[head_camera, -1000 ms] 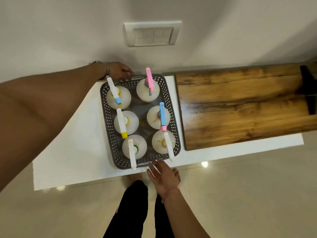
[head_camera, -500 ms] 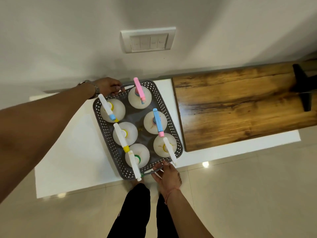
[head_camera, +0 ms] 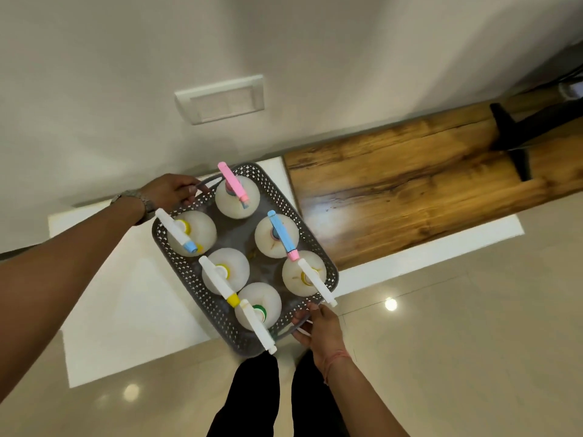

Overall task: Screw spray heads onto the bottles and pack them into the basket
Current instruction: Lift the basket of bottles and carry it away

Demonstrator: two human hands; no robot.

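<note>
Since half a second ago the basket (head_camera: 318, 247) has swung further round and slid toward the near edge of the white tabletop (head_camera: 104, 294), its near corner now hanging out over the floor (head_camera: 457, 342). Both hands have gone with it. One basket, grey plastic, rectangular with rounded corners and perforated walls, holds six bottles in two rows of three. Each bottle is a round, translucent white body topped by a long spray head. One pink head (head_camera: 232, 181) sits at the 12 o'clock end, a blue head with a pink tip (head_camera: 282, 233) just below it, and four heads are white; of these, one has a blue tip (head_camera: 173, 230) and another a yellow tip (head_camera: 219, 280). The left hand (head_camera: 172, 190), a metal watch (head_camera: 135, 200) on its wrist, curls its fingers round the thin handle at the basket's 11 o'clock end. The right hand (head_camera: 318, 329), a red thread at the wrist, grips the opposite handle at 5 o'clock. A glossy, grained wooden board (head_camera: 410, 190) lies at 3 o'clock of the basket, and a white switch plate (head_camera: 220, 99) sits on the wall at 12 o'clock.
</note>
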